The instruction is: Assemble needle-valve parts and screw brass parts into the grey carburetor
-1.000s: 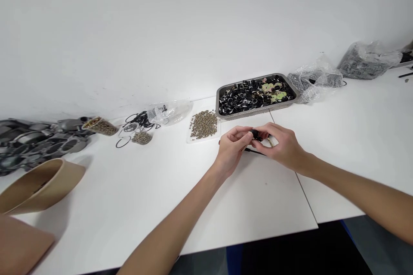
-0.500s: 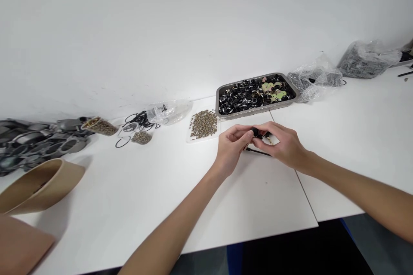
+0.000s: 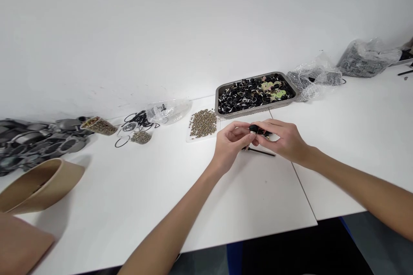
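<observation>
Between my two hands is a small black round part [image 3: 254,128] with a silvery edge. My left hand [image 3: 229,144] pinches it from the left with thumb and fingers. My right hand [image 3: 284,138] grips its other side, the fingers hiding much of it. A black rod-like tool [image 3: 263,152] lies on the white table just below the hands. Behind them stands a metal tray [image 3: 248,113] of black rings and yellowish-green plates. Small brass-coloured pieces [image 3: 203,123] are heaped on a white tray to the left.
Plastic bags [image 3: 318,78] of parts lie at the back right. Further left are black rings [image 3: 139,119], a tipped cup [image 3: 100,125] of small pieces, a tan container [image 3: 61,180] and a pile of grey metal parts [image 3: 41,139].
The black part has turned slightly and shows a silvery edge. My hands have shifted a little, and more of the rod-like tool below them is visible.
</observation>
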`<act>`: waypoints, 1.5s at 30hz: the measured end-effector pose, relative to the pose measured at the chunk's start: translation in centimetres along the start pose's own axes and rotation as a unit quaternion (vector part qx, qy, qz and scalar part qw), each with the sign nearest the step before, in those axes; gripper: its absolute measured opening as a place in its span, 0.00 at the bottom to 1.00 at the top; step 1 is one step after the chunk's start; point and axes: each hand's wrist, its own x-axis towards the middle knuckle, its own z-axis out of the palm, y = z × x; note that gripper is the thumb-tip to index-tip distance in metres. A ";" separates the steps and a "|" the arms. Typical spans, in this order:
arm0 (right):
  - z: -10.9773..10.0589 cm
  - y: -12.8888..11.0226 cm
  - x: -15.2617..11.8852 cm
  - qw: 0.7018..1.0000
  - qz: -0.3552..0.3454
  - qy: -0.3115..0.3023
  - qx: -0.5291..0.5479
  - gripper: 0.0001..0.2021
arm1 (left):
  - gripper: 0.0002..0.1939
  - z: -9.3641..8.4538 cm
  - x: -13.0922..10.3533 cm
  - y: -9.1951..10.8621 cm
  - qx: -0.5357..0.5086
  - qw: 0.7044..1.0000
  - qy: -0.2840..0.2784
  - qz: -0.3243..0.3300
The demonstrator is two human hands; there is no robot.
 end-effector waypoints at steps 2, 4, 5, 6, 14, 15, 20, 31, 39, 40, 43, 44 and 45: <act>-0.2 0.0 0.1 1.000 -0.010 -0.004 0.002 0.12 | 0.17 -0.2 0.1 0.1 0.009 1.000 -0.001 0.012; -0.3 0.1 0.2 1.000 -0.007 -0.004 0.007 0.12 | 0.16 -0.3 0.1 0.1 0.011 1.000 0.005 0.020; -0.3 0.1 0.2 1.000 -0.001 -0.002 0.009 0.13 | 0.16 -0.3 0.1 0.1 0.011 1.000 0.006 0.021; -0.3 0.0 0.2 1.000 0.010 0.001 0.012 0.13 | 0.16 -0.3 0.1 0.1 0.011 1.000 0.005 0.022; -0.3 -0.2 0.2 0.995 0.079 0.017 0.057 0.09 | 0.19 -0.1 0.1 0.3 -0.004 1.000 -0.001 0.004; -0.3 -0.3 0.2 0.994 0.084 0.019 0.067 0.09 | 0.18 0.0 0.1 0.3 -0.011 1.000 -0.001 -0.004; -0.4 -0.3 0.3 0.988 0.112 0.009 0.105 0.10 | 0.19 0.0 0.1 0.4 -0.042 0.999 0.003 -0.027; -0.6 0.0 0.7 0.960 0.200 -0.027 0.191 0.10 | 0.19 0.6 -0.1 0.6 -0.040 0.995 0.044 -0.080; -0.4 0.0 0.5 0.956 0.231 -0.013 0.180 0.09 | 0.17 -0.1 0.1 0.5 -0.091 0.981 -0.010 -0.173; -0.4 0.0 0.6 0.954 0.239 -0.014 0.183 0.09 | 0.18 -0.1 0.1 0.5 -0.101 0.981 -0.006 -0.168; -0.6 0.0 0.8 0.950 0.249 -0.010 0.187 0.07 | 0.21 -0.1 0.1 0.3 -0.107 0.984 0.001 -0.144; -0.6 0.1 0.9 0.950 0.250 -0.009 0.185 0.07 | 0.21 0.0 0.1 0.3 -0.104 0.985 0.000 -0.138; -0.7 0.1 1.0 0.951 0.253 -0.010 0.180 0.07 | 0.21 0.0 0.1 0.2 -0.101 0.986 -0.001 -0.133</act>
